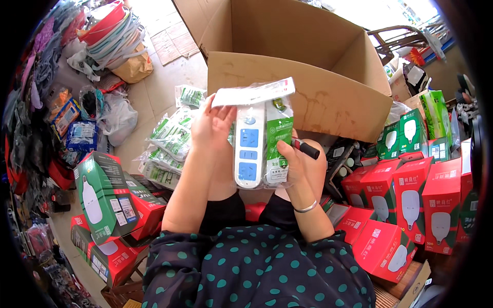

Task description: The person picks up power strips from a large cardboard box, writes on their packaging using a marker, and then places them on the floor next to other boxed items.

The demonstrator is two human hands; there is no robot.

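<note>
A white power strip (pixel 249 149) with blue socket faces is sealed in a clear plastic bag, upright in front of me above my lap. The bag has a green-and-white label and a white header flap (pixel 257 92) folded over at the top. My left hand (pixel 213 123) is closed on the bag's upper left edge, its fingertips partly under the flap. My right hand (pixel 292 164) grips the lower right side, thumb on the front. A dark marker pen (pixel 306 148) with a red band also sticks out from that hand. Its other fingers are hidden behind the package.
Ahead stands a large open cardboard box (pixel 298 97). Several similar bagged strips (pixel 172 136) lie in a pile on the floor to the left. Red and green bulb boxes are stacked at left (pixel 105 197) and right (pixel 411 200). Stacked basins (pixel 110 36) stand at far left.
</note>
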